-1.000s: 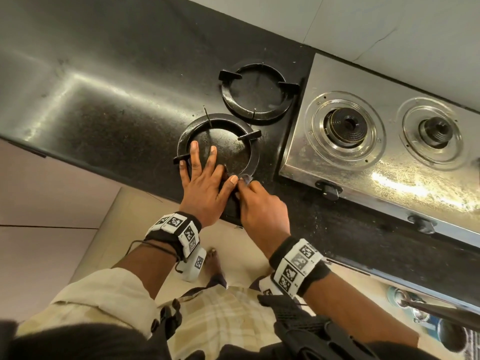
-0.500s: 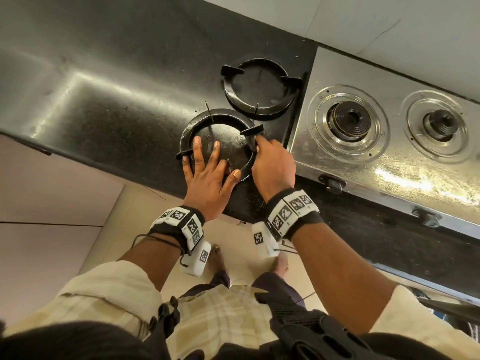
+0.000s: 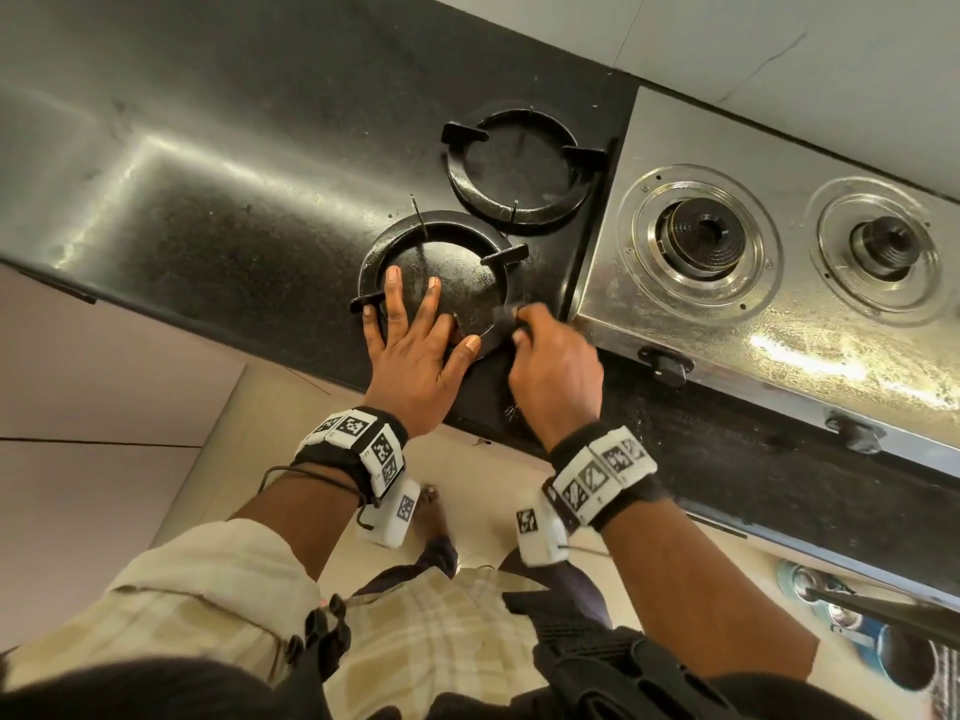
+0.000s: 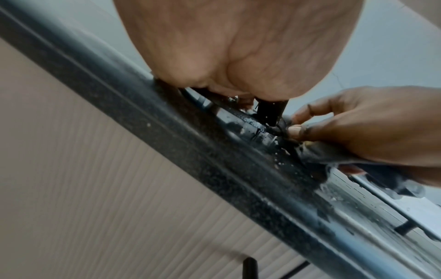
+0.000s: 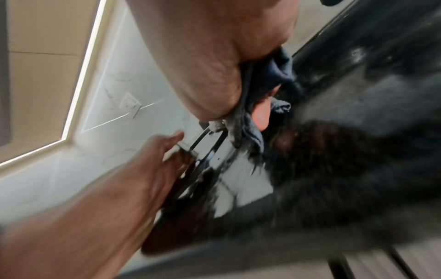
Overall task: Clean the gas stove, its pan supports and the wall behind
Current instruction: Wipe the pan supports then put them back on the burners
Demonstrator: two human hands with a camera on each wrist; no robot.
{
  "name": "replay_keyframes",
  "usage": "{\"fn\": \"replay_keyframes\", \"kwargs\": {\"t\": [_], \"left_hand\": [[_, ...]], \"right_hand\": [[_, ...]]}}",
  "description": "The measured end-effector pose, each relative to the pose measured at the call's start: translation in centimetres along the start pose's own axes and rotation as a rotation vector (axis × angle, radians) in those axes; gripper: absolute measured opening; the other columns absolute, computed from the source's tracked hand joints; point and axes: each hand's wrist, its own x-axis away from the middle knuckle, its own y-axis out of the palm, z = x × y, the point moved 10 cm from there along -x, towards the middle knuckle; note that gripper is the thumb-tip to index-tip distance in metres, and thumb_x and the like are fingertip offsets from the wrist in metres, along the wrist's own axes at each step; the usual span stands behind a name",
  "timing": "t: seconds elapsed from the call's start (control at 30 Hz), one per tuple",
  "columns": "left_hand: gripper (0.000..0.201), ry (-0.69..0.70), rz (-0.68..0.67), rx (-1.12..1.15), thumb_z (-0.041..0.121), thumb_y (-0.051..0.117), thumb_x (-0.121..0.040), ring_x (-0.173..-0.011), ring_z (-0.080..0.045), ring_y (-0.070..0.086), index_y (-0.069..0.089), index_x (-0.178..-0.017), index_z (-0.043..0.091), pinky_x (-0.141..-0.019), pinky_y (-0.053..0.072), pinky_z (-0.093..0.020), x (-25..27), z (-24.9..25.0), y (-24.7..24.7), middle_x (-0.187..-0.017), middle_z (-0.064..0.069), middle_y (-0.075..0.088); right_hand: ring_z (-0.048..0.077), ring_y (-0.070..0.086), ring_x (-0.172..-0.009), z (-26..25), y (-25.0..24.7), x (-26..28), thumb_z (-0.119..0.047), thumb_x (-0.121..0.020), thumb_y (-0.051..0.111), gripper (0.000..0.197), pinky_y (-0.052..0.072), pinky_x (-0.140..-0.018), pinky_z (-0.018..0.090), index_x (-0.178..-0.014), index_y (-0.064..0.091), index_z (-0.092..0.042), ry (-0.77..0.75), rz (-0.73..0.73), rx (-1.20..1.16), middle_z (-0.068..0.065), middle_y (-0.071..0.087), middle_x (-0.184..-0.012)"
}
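While left grip point(image 3: 415, 350) lies flat on pan support point(image 3: 441, 272), right grip point(image 3: 553, 366) beside clutches cloth point(image 5: 269, 79).

black countertop point(image 3: 208, 163) — tiled floor point(image 3: 104, 485), utensils point(image 3: 831, 605)

Black wristbands point(image 3: 358, 449) with white coded markers, pale checked sleeves point(image 3: 208, 579), black cable point(image 3: 306, 472)

The right wrist view is motion-blurred. The right hand point(image 3: 556, 376) hides most of its dark cloth point(image 3: 501, 317); the stove point(image 3: 779, 314) is cut off at 3 o'clock.
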Motion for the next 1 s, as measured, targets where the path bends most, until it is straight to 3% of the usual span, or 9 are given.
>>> {"fn": "replay_keyframes", "kwargs": {"t": [0.17, 0.27, 0.37, 0.43, 0.53, 0.7, 0.83, 0.93, 1.0], "left_hand": [[0.065, -0.008, -0.007, -0.007, 0.059, 0.019, -0.105, -0.149, -0.021, -0.041, 0.055, -0.138, 0.017, -0.12, -0.02, -0.062, -0.1, -0.1, 0.2, -0.174, 0.003, -0.001], [0.06, 0.007, 0.022, 0.002, 0.058, 0.021, -0.105, -0.15, -0.022, -0.039, 0.058, -0.13, 0.018, -0.12, -0.018, -0.064, 0.0, 0.1, 0.0, -0.174, 0.001, 0.003], [0.066, 0.023, 0.024, -0.016, 0.06, 0.018, -0.104, -0.151, -0.023, -0.037, 0.058, -0.132, 0.015, -0.12, -0.018, -0.063, -0.1, 0.0, 0.0, -0.174, 0.0, 0.005], [0.068, 0.043, 0.006, -0.025, 0.062, 0.017, -0.103, -0.152, -0.023, -0.036, 0.06, -0.127, 0.015, -0.12, -0.016, -0.064, -0.3, 0.1, 0.0, -0.174, 0.0, 0.007], [0.068, 0.079, -0.031, -0.026, 0.063, 0.018, -0.099, -0.15, -0.02, -0.038, 0.062, -0.12, 0.014, -0.122, -0.016, -0.062, -0.9, 0.2, -0.7, -0.173, 0.0, 0.011], [0.074, 0.134, -0.084, -0.011, 0.061, 0.023, -0.091, -0.147, -0.012, -0.043, 0.063, -0.123, 0.007, -0.119, -0.02, -0.048, -1.4, -0.4, -1.9, -0.173, 0.005, 0.008], [0.065, 0.176, -0.126, -0.031, 0.058, 0.028, -0.093, -0.149, -0.012, -0.04, 0.064, -0.119, 0.011, -0.118, -0.02, -0.049, -1.4, -0.9, -2.4, -0.172, 0.008, 0.013], [0.05, 0.186, -0.143, 0.006, 0.05, 0.036, -0.097, -0.151, -0.01, -0.035, 0.067, -0.114, 0.014, -0.124, -0.014, -0.057, -1.3, -0.8, -3.9, -0.168, 0.023, 0.01], [0.037, 0.123, -0.168, 0.107, 0.031, 0.048, -0.104, -0.148, -0.001, -0.026, 0.066, -0.13, 0.012, -0.127, -0.006, -0.054, -1.1, -1.5, -5.1, -0.15, 0.042, -0.01]], "right_hand": [[0.025, 0.069, -0.08, 0.1, -0.2, -2.5, -0.02, -0.105, 0.052, 0.02, 0.059, -0.07, 0.047, -0.121, 0.064, -0.019, 0.029, 0.072, 0.005, 0.002, 0.071, -0.092], [0.019, 0.068, -0.078, -0.6, 0.5, -0.1, -0.021, -0.107, 0.05, 0.021, 0.06, -0.067, 0.042, -0.124, 0.063, -0.021, -0.034, 0.059, -0.049, -0.001, 0.07, -0.094], [0.015, 0.068, -0.079, -2.0, 2.1, 3.6, -0.024, -0.108, 0.049, 0.021, 0.061, -0.067, 0.038, -0.123, 0.064, -0.023, -0.088, -0.046, -0.118, -0.003, 0.07, -0.1], [0.016, 0.067, -0.077, -2.9, 2.5, 4.7, -0.028, -0.108, 0.048, 0.022, 0.06, -0.067, 0.039, -0.123, 0.064, -0.024, -0.096, -0.088, -0.114, -0.004, 0.069, -0.1], [0.018, 0.068, -0.083, -2.4, 2.0, 3.2, -0.032, -0.108, 0.048, 0.022, 0.059, -0.07, 0.041, -0.123, 0.064, -0.028, -0.079, -0.1, -0.059, -0.006, 0.069, -0.102], [0.025, 0.069, -0.082, -1.3, -0.2, 0.0, -0.029, -0.11, 0.046, 0.029, 0.059, -0.071, 0.044, -0.135, 0.059, -0.024, -0.069, -0.057, 0.163, 0.002, 0.067, -0.102], [0.032, 0.07, -0.088, -1.4, 0.0, -2.9, -0.023, -0.108, 0.045, 0.025, 0.059, -0.076, 0.048, -0.129, 0.059, -0.022, -0.022, -0.102, 0.242, 0.007, 0.067, -0.103], [0.031, 0.07, -0.089, -1.7, 0.5, -3.3, -0.024, -0.108, 0.045, 0.02, 0.059, -0.077, 0.047, -0.123, 0.058, -0.02, -0.012, -0.147, 0.222, 0.005, 0.066, -0.1], [0.024, 0.067, -0.089, -1.6, 0.2, -2.5, -0.029, -0.108, 0.046, 0.02, 0.058, -0.079, 0.044, -0.123, 0.059, -0.023, -0.031, -0.201, 0.156, 0.0, 0.065, -0.098]]}}
